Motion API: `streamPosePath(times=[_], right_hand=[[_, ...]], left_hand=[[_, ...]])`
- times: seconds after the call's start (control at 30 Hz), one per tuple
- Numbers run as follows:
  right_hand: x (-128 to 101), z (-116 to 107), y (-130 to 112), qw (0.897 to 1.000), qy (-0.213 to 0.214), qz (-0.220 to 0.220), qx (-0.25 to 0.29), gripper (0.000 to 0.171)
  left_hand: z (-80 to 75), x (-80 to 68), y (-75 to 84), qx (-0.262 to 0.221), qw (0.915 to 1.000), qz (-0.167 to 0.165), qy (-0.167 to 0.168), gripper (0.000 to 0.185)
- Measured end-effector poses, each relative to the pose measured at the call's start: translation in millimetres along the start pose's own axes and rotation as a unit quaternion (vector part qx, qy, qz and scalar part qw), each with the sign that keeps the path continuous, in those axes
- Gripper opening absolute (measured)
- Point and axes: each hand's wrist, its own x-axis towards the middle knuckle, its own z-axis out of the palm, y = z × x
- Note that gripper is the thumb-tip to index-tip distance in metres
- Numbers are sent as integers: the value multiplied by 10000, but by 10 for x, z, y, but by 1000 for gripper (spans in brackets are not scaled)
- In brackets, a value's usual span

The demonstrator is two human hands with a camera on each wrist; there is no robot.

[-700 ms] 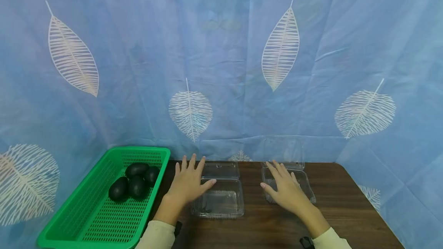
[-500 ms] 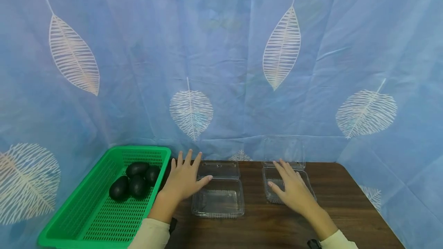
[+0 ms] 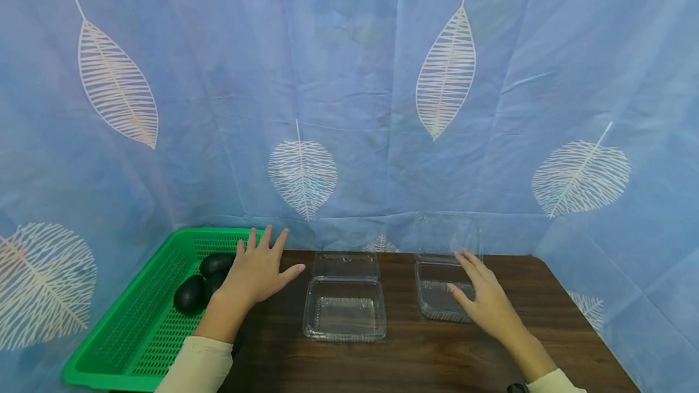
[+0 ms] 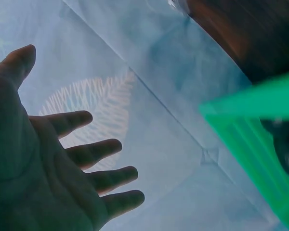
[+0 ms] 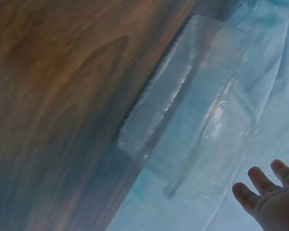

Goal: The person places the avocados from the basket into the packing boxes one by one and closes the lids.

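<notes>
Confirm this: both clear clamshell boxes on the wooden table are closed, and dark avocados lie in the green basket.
Not quite: both clamshell boxes are open, lids hinged back, as the head view shows. They do sit on the wooden table, and dark avocados do lie in the green basket.

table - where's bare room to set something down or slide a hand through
Bare wood runs along the table's near edge, in front of both clear boxes. A strip lies open between the left box and right box, and another between the basket and the left box. The basket's near half is free; its far end is crowded with dark fruit under the left hand.
</notes>
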Motion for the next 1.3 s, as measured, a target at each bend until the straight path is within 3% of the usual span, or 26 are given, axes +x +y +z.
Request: streamPosePath(times=[0.3, 0.5, 0.6, 0.8, 1.07, 1.3], right_hand=[[-96, -34, 252, 9988, 54, 349, 346, 85], [-141, -49, 381, 9971, 51, 622, 435, 85], [-156, -61, 427, 9954, -71, 846, 446, 88], [-193, -81, 516, 9891, -539, 1310, 413, 95], [-173, -92, 647, 9687, -1213, 2057, 680, 99], [-132, -114, 722, 9485, -1671, 2474, 1064, 88]], left_hand=[[-66, -10, -384, 124, 9999, -79, 5, 86], [-21, -39, -702, -6, 9995, -87, 299, 87], [-20, -58, -835, -115, 9992, -135, 358, 88], [-28, -90, -1089, -431, 9982, -393, 138, 95], [28, -151, -1448, -770, 9941, -716, -261, 106], [58, -208, -1647, -1068, 9889, -909, -492, 108]])
